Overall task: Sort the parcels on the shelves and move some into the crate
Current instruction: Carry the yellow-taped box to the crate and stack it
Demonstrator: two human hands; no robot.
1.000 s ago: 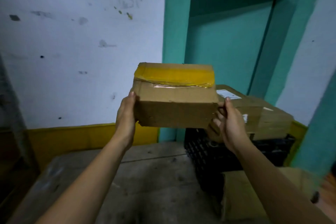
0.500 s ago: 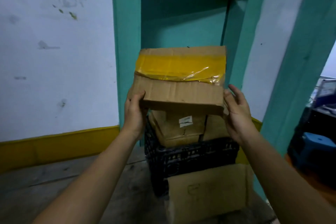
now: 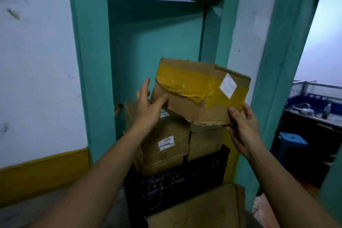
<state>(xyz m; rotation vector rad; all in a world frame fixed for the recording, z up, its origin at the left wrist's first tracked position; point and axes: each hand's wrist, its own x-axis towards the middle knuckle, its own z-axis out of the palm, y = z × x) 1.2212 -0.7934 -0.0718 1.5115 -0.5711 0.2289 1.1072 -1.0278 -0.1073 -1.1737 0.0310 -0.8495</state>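
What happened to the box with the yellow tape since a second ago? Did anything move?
The taped parcel was level; now it is tilted and turned, so a white label shows, just above the boxes in the crate. The left hand and right hand kept holding it. Crate and boxes stayed put.

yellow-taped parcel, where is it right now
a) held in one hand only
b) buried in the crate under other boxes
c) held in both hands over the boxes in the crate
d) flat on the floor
C: the left hand and the right hand grip the yellow-taped parcel, tilted, over the cardboard boxes stacked in the black crate.
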